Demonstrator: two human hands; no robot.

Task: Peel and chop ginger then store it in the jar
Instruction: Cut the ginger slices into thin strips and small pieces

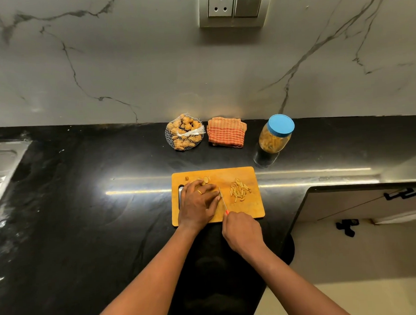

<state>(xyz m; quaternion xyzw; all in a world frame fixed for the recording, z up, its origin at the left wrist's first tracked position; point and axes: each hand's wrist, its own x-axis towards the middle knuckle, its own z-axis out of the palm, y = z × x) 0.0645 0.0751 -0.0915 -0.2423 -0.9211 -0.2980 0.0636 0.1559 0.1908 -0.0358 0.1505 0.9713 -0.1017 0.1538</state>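
A wooden cutting board (253, 210) lies on the black counter. My left hand (198, 203) presses down on a piece of ginger on the board; the piece is mostly hidden under my fingers. My right hand (242, 230) grips a knife (223, 200) with an orange handle, its thin blade standing right beside my left fingertips. A heap of chopped ginger strips (240, 189) lies to the right of the blade. A few ginger slices (204, 180) sit at the board's far left. A glass jar (274, 137) with a blue lid stands behind the board, holding chopped ginger.
A net bag of whole ginger (185, 133) and a folded checked cloth (226, 132) lie by the marble wall. A steel sink drainboard (0, 168) is at the far left. The counter ends at the right above a cabinet (373, 204).
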